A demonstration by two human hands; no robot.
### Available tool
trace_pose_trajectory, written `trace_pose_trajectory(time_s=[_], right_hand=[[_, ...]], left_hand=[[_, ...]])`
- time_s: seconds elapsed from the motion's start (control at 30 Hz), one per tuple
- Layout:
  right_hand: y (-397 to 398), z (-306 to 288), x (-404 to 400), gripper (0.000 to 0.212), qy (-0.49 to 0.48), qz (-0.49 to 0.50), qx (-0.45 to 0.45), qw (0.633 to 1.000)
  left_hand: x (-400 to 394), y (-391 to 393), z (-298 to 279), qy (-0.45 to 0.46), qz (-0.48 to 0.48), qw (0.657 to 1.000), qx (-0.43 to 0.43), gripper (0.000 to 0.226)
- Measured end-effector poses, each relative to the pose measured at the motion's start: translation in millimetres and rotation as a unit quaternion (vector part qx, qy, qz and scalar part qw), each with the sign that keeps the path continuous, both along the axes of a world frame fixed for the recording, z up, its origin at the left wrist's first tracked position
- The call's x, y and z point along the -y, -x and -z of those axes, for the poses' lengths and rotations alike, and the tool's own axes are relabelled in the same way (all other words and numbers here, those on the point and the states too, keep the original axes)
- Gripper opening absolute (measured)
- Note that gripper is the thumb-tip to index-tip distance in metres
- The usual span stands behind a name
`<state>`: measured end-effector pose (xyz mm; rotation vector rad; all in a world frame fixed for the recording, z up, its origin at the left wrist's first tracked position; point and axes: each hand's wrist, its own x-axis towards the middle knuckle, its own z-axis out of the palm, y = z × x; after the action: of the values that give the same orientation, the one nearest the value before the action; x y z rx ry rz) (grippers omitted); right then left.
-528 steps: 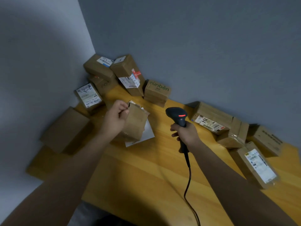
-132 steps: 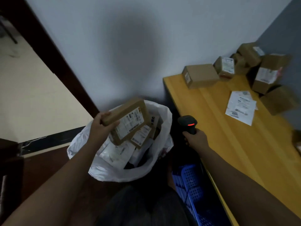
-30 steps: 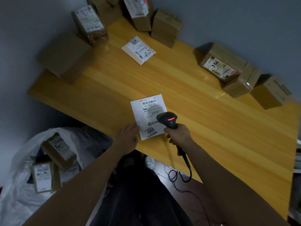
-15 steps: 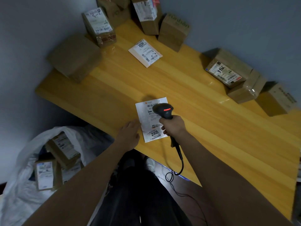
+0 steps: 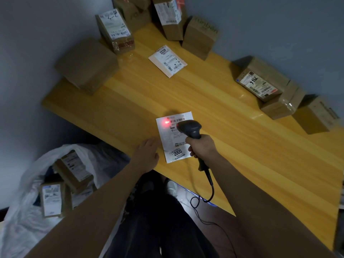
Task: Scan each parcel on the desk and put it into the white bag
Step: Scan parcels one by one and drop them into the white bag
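Observation:
A flat white parcel (image 5: 170, 140) marked 2005 lies near the front edge of the wooden desk (image 5: 232, 138). My right hand (image 5: 202, 147) grips a black barcode scanner (image 5: 189, 127) held over it, and a red light spot shows on the label beside the barcode. My left hand (image 5: 146, 154) lies flat on the desk with its fingers at the parcel's left edge. The white bag (image 5: 24, 211) stands on the floor at lower left with several labelled boxes inside.
A second flat white parcel (image 5: 167, 60) lies further back. Brown cardboard boxes (image 5: 87, 64) crowd the far left corner, and more boxes (image 5: 260, 82) line the wall at right. The scanner cable (image 5: 210, 185) hangs off the desk's front edge. My legs are below.
The scanner has moved slightly forward over the label and a red spot now shines on it. My left hand stays at the parcel's left edge.

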<state>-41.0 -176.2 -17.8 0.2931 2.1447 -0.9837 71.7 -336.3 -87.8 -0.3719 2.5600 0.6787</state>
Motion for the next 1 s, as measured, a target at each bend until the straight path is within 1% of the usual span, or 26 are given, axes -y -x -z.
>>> trace_pose_trajectory(time_s=[0.13, 0.27, 0.33, 0.5, 0.6, 0.63, 0.7, 0.73, 0.77, 0.8, 0.83, 0.87, 0.9, 0.93, 1.0], right_hand=[[1, 3, -5, 0.007, 0.011, 0.013, -0.010, 1.000], [2, 6, -23, 0.007, 0.003, 0.026, -0.022, 0.999], [4, 7, -35, 0.008, 0.001, 0.035, -0.026, 0.999], [8, 15, -61, 0.011, -0.003, 0.036, -0.035, 0.999], [10, 21, -74, 0.011, 0.006, 0.040, -0.031, 0.999], [10, 22, -78, 0.011, 0.013, 0.040, -0.028, 0.999], [8, 22, -87, 0.012, 0.027, 0.036, -0.026, 0.999], [7, 21, -91, 0.013, 0.031, 0.035, -0.027, 0.999], [5, 20, -96, 0.013, 0.033, 0.032, -0.030, 0.998], [3, 19, -101, 0.013, 0.032, 0.029, -0.032, 0.999], [2, 16, -105, 0.014, 0.031, 0.027, -0.033, 0.999], [-1, 14, -108, 0.014, 0.032, 0.024, -0.032, 0.999], [-3, 11, -110, 0.013, 0.034, 0.020, -0.031, 0.999], [-6, 9, -110, 0.013, 0.034, 0.012, -0.031, 0.999], [-13, 4, -107, 0.014, 0.026, -0.007, -0.035, 0.999]], left_hand=[[-4, 4, 0, -0.011, -0.019, 1.000, 0.016, 0.051], [-20, 20, -5, -0.044, -0.119, 0.992, 0.010, 0.047], [-29, 31, -4, -0.046, -0.174, 0.983, 0.020, 0.057], [-52, 53, 6, -0.003, -0.234, 0.971, 0.039, 0.099], [-64, 62, 7, 0.044, -0.218, 0.973, 0.058, 0.109], [-67, 64, 7, 0.040, -0.228, 0.971, 0.061, 0.110], [-70, 65, 9, -0.027, -0.285, 0.956, 0.054, 0.100], [-70, 63, 13, -0.060, -0.307, 0.949, 0.042, 0.088], [-70, 60, 17, -0.094, -0.319, 0.943, 0.027, 0.070], [-70, 55, 18, -0.121, -0.323, 0.938, 0.012, 0.048], [-71, 50, 19, -0.136, -0.321, 0.937, 0.003, 0.023], [-71, 42, 17, -0.140, -0.313, 0.939, 0.004, 0.007], [-72, 35, 16, -0.130, -0.303, 0.944, 0.011, 0.017], [-72, 26, 12, -0.111, -0.284, 0.952, 0.017, 0.022], [-70, 9, 4, -0.089, -0.269, 0.959, 0.007, 0.018]])
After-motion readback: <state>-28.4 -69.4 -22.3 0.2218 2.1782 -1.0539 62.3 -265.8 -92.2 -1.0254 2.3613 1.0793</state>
